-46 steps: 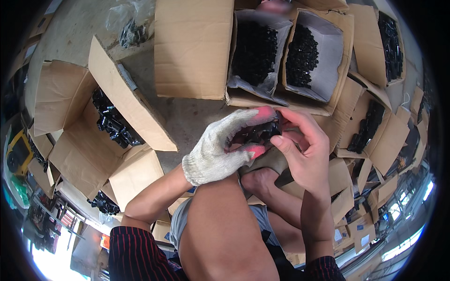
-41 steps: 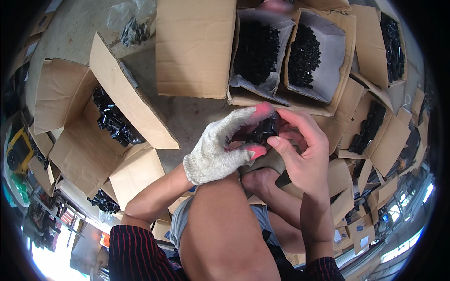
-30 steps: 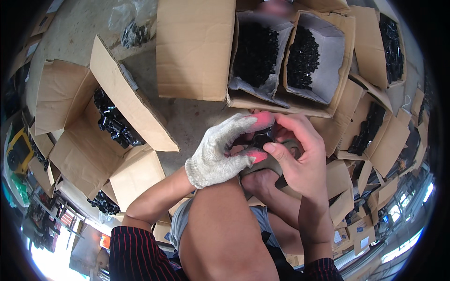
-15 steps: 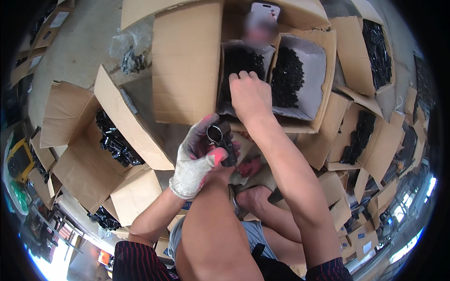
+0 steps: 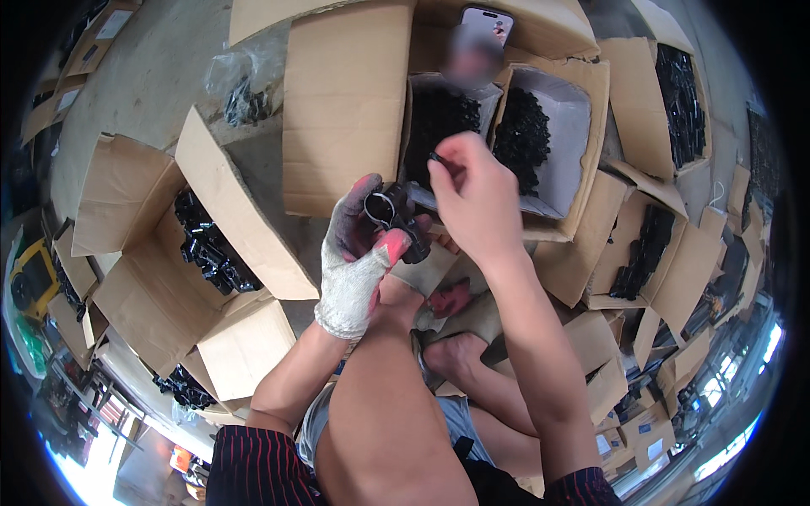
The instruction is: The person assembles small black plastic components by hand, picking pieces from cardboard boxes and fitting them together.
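Note:
My left hand (image 5: 348, 282), in a white glove with pinkish-red fingertips, is closed around a black tubular clamp-like part (image 5: 413, 240). The part's round open end faces up. To its right, my bare right hand (image 5: 483, 202) pinches a small black piece (image 5: 436, 158) between thumb and fingertips. It hovers over the near edge of a cardboard box (image 5: 342, 126) holding two grey-lined trays. Small black pieces (image 5: 443, 114) fill the left tray, and more small black pieces (image 5: 516, 139) lie in the right one. The two hands are apart.
An open carton (image 5: 148, 291) with shiny black parts (image 5: 207, 249) stands at left. More cartons of black parts (image 5: 645, 249) line the right side. A phone (image 5: 489, 21) leans at the far end of the tray box. A clear plastic bag (image 5: 245, 84) lies on the floor.
My right hand has risen out of the left tray and come nearer, a small black piece now showing in its fingers. My left hand has moved up slightly with the tubular part.

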`<state>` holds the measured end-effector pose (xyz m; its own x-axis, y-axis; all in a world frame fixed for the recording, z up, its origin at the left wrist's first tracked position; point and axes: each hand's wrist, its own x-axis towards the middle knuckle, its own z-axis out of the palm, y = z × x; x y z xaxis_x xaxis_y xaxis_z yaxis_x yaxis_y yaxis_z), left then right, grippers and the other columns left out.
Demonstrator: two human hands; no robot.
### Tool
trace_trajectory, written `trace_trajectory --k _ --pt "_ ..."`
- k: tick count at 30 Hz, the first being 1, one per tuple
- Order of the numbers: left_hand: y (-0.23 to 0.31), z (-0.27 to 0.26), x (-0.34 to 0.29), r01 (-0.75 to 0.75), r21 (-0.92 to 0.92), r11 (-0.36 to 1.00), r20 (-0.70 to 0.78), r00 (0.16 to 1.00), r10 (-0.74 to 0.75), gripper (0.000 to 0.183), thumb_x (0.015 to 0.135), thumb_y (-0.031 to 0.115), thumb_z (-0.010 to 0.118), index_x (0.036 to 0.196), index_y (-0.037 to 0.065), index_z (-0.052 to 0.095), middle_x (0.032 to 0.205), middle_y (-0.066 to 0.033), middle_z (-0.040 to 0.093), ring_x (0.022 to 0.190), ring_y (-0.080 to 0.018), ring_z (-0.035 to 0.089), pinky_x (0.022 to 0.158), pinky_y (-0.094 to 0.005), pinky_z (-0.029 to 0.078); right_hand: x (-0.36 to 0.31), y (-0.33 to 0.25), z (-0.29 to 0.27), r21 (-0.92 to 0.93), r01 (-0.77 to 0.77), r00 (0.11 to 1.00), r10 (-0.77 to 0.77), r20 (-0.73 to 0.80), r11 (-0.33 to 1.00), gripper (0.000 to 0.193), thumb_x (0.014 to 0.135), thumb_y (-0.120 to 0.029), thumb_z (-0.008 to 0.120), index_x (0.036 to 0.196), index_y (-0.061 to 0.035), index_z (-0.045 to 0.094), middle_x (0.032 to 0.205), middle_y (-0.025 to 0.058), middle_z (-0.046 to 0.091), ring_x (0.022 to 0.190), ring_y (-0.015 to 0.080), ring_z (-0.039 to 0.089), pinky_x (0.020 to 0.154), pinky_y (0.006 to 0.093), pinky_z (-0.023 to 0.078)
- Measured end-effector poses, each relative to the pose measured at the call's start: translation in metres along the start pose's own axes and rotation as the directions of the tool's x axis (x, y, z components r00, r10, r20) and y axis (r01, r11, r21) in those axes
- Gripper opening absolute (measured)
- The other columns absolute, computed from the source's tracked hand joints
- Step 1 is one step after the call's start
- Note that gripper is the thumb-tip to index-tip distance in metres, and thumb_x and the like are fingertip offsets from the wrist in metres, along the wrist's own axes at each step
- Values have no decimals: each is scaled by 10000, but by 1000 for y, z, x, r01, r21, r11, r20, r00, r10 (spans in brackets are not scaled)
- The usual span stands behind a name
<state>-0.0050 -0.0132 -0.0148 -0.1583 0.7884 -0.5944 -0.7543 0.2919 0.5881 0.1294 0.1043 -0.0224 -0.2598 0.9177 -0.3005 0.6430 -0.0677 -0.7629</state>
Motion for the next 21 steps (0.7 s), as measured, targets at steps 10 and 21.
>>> trace_trajectory --k 10,21 --pt "-5 2 6 -146 136 980 122 984 130 805 836 30 831 1534 23 429 1335 -115 635 1189 -183 634 950 -303 531 -70 -17 -3 285 159 952 -70 -298 945 81 902 -5 783 953 0 721 968 54 781 761 41 626 609 212 483" --pt "-10 -2 -2 -379 380 843 281 916 285 807 849 14 822 1538 67 406 1370 -184 605 1247 -314 623 1029 -462 545 -83 -22 -7 397 122 938 25 -346 910 105 867 -10 816 890 -8 714 931 75 743 857 104 643 784 247 504"
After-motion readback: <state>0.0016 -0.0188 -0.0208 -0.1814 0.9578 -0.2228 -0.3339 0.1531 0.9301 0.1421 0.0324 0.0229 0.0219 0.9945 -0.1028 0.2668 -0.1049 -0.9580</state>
